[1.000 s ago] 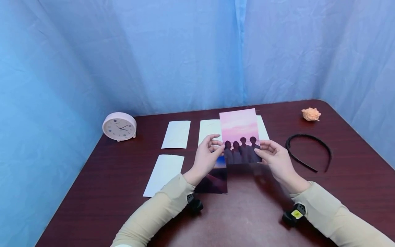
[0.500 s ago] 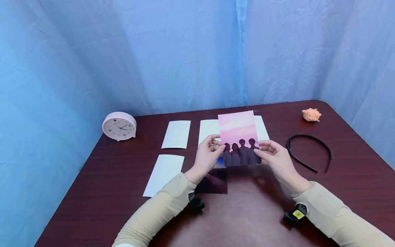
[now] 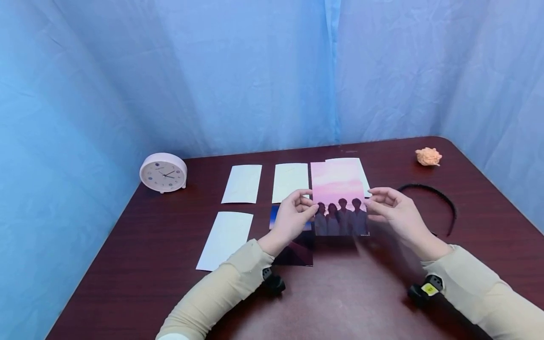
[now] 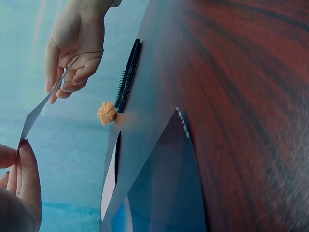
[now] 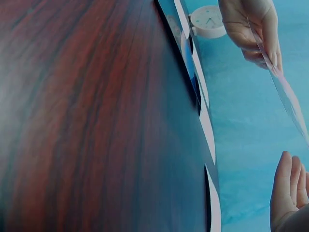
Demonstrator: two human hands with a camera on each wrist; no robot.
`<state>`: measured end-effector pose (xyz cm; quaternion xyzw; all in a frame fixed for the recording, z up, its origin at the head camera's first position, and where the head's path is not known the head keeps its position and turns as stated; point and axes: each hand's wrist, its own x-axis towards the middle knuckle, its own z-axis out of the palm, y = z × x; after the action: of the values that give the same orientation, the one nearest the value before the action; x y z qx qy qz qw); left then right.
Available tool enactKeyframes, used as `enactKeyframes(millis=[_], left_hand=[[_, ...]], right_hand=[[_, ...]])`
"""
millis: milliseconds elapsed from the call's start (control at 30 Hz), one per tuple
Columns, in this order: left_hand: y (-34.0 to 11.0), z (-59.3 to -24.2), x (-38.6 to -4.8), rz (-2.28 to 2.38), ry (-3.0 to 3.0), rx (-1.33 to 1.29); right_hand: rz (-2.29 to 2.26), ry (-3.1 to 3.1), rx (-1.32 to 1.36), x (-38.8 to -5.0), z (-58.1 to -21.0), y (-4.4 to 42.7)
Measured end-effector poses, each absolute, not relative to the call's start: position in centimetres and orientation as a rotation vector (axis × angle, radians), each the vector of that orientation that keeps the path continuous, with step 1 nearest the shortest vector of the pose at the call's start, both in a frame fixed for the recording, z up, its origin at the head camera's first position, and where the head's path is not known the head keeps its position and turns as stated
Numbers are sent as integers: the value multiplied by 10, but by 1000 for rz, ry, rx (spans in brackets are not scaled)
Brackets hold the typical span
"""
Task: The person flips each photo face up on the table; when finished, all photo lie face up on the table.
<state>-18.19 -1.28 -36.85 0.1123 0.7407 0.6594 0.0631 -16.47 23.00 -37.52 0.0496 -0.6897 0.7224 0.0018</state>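
A pink-sky photo card (image 3: 338, 177) with dark figures along its bottom is held raised over the table. My left hand (image 3: 289, 219) pinches its left edge between thumb and fingers; the left wrist view shows this grip (image 4: 21, 183) too. At the card's right edge is my right hand (image 3: 403, 219), fingers spread rather than curled round it, the thumb tip at the edge. The right wrist view shows those fingers (image 5: 292, 193) extended. Behind the raised card lies a white card (image 3: 361, 174), partly hidden. A dark-and-blue picture (image 3: 297, 250) lies below my left hand.
More white cards (image 3: 242, 184) (image 3: 225, 241) (image 3: 291, 182) lie left of the raised one. A round clock (image 3: 163, 174) stands at the back left. On the right are a black headband (image 3: 439, 196), partly covered by my right hand, and a peach flower (image 3: 428, 157).
The raised card and my left hand have moved right and slightly nearer. My right hand has shifted right, its fingers spreading from the card's edge, and now covers part of the headband.
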Motion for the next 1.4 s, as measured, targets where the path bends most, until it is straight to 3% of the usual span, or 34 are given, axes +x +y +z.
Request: enactKeyframes(millis=[800,1400], left_hand=[[1,-390,-188,1839,2141,309],[13,-390,-191,1101,2377,410]], right_hand=[[2022,-2568,100,-160,-381,247],[1977,-2827,-6,-163,-391,248]])
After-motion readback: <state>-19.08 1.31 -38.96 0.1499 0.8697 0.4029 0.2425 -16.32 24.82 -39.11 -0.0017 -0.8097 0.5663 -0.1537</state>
